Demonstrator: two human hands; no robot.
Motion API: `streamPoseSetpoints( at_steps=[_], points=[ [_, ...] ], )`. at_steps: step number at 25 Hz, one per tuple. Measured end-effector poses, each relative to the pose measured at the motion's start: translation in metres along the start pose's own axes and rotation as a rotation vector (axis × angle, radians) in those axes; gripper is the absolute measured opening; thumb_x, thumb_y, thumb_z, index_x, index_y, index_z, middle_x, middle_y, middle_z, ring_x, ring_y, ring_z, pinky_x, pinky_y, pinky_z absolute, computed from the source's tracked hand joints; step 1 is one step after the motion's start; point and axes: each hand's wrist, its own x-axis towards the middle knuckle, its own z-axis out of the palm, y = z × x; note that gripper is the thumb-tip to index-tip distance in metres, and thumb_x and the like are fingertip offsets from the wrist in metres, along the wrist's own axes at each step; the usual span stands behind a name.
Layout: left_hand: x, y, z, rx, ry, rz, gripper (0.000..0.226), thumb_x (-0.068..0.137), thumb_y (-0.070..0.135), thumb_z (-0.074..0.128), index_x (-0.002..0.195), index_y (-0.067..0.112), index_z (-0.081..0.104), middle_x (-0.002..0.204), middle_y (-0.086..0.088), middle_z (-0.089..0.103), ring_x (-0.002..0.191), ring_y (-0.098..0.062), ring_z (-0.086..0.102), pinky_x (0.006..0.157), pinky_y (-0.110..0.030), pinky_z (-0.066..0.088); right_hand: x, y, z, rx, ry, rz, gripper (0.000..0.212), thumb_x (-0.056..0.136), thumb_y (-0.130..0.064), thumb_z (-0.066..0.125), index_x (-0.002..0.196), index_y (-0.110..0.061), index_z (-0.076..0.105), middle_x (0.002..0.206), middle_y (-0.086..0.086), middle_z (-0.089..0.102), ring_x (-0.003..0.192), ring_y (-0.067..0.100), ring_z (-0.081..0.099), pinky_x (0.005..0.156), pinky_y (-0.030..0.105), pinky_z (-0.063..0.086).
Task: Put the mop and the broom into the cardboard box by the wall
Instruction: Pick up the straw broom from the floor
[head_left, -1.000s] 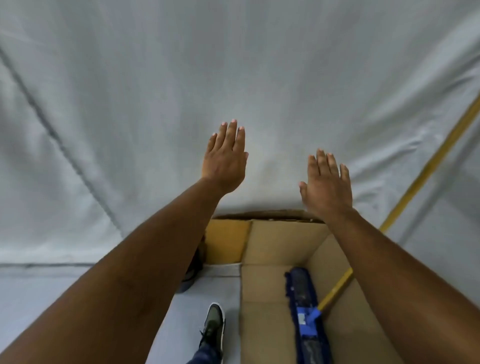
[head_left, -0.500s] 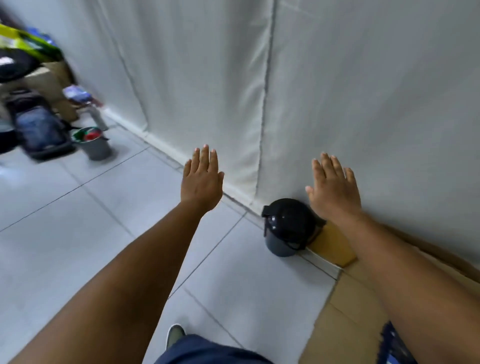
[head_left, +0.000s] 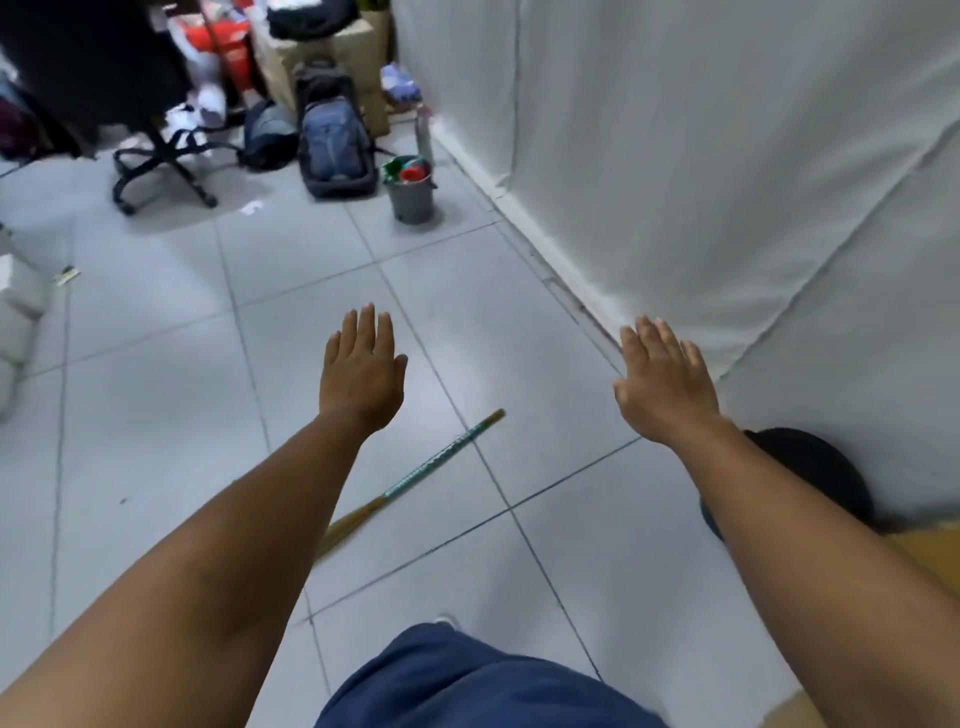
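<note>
The broom (head_left: 415, 478) lies on the tiled floor, its green-and-tan handle pointing up-right; its brush end is hidden under my left forearm. My left hand (head_left: 361, 371) is stretched out flat above the floor, fingers apart, holding nothing, just up-left of the broom handle. My right hand (head_left: 662, 384) is also flat and empty, close to the white cloth wall. Only a corner flap of the cardboard box (head_left: 924, 561) shows at the right edge. The mop is out of view.
A black kettle-like pot (head_left: 826, 473) stands by the wall next to the box flap. Farther back are a grey bucket (head_left: 412, 189), backpacks (head_left: 335, 143), an office chair base (head_left: 161, 166) and stacked boxes. White sacks sit at the left edge.
The view has swung left, away from the box with the mop in it, to the open floor. The broom has come into view. Both hands stay flat and empty.
</note>
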Motion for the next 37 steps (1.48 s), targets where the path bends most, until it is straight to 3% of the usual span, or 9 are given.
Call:
streamPoseSetpoints(
  at_steps=[5, 16, 22, 27, 30, 33, 35, 37],
  points=[
    [-0.002, -0.084, 0.034, -0.023, -0.083, -0.169, 0.061, 0.101, 0.037, 0.027, 0.151, 0.009, 0.006, 0.161, -0.013, 0.002, 0.148, -0.03, -0.003, 0.119, -0.045, 0.006, 0.056, -0.094, 0.039, -0.014, -0.107, -0.225, 0.067, 0.094, -0.036, 0.04, 0.15, -0.013, 0.01, 0.161, 0.007, 0.004, 0.146, 0.023, 0.001, 0.116, 0.045, 0.006],
    [0.07, -0.105, 0.14, -0.08, -0.271, -0.412, 0.064, 0.099, 0.039, 0.033, 0.15, 0.008, 0.009, 0.16, -0.018, 0.01, 0.146, -0.037, 0.007, 0.116, -0.05, 0.017, 0.21, -0.143, 0.165, -0.027, -0.386, -0.515, 0.065, 0.095, -0.03, 0.044, 0.149, -0.01, 0.013, 0.16, 0.01, 0.009, 0.145, 0.027, 0.006, 0.116, 0.046, 0.011],
    [0.076, -0.134, 0.329, -0.09, -0.505, -0.463, 0.065, 0.099, 0.041, 0.033, 0.15, 0.011, 0.008, 0.16, -0.015, 0.013, 0.146, -0.035, 0.011, 0.116, -0.049, 0.018, 0.245, -0.173, 0.357, -0.001, -0.579, -0.633, 0.068, 0.091, -0.027, 0.053, 0.148, -0.012, 0.018, 0.158, 0.013, 0.015, 0.144, 0.029, 0.012, 0.114, 0.043, 0.019],
    [0.081, -0.187, 0.576, -0.02, -0.774, -0.416, 0.062, 0.098, 0.034, 0.038, 0.149, 0.009, 0.011, 0.158, -0.009, 0.022, 0.146, -0.03, 0.013, 0.117, -0.048, 0.014, 0.297, -0.222, 0.603, -0.009, -0.612, -0.687, 0.059, 0.09, -0.007, 0.05, 0.145, -0.013, 0.029, 0.157, 0.012, 0.02, 0.143, 0.031, 0.016, 0.115, 0.042, 0.019],
    [0.079, -0.211, 0.677, 0.119, -0.835, -0.319, 0.056, 0.089, 0.016, 0.051, 0.14, 0.006, 0.029, 0.14, -0.017, 0.044, 0.128, -0.036, 0.041, 0.109, -0.046, 0.032, 0.316, -0.244, 0.712, -0.151, -0.608, -0.723, 0.057, 0.088, -0.003, 0.047, 0.142, -0.015, 0.033, 0.148, 0.014, 0.036, 0.136, 0.033, 0.029, 0.11, 0.045, 0.026],
    [0.077, -0.228, 0.715, 0.128, -0.836, -0.318, 0.034, 0.085, 0.01, 0.053, 0.118, 0.007, 0.05, 0.114, -0.016, 0.054, 0.1, -0.032, 0.054, 0.088, -0.042, 0.045, 0.32, -0.247, 0.749, -0.288, -0.664, -0.746, 0.036, 0.086, -0.006, 0.051, 0.12, -0.014, 0.052, 0.114, 0.012, 0.054, 0.104, 0.031, 0.053, 0.091, 0.043, 0.041],
    [0.07, -0.229, 0.703, 0.06, -0.857, -0.321, 0.038, 0.084, 0.013, 0.054, 0.121, 0.01, 0.048, 0.116, -0.015, 0.051, 0.1, -0.031, 0.054, 0.084, -0.04, 0.047, 0.319, -0.245, 0.734, -0.285, -0.741, -0.724, 0.028, 0.086, -0.003, 0.052, 0.114, -0.009, 0.054, 0.109, 0.014, 0.051, 0.092, 0.032, 0.057, 0.076, 0.042, 0.046],
    [0.067, -0.219, 0.685, 0.041, -0.919, -0.298, 0.047, 0.085, 0.011, 0.055, 0.13, 0.011, 0.04, 0.121, -0.014, 0.05, 0.105, -0.031, 0.054, 0.085, -0.041, 0.047, 0.315, -0.24, 0.711, -0.264, -0.805, -0.709, 0.029, 0.087, 0.0, 0.051, 0.115, -0.007, 0.053, 0.112, 0.015, 0.047, 0.092, 0.033, 0.056, 0.074, 0.042, 0.048]
  ],
)
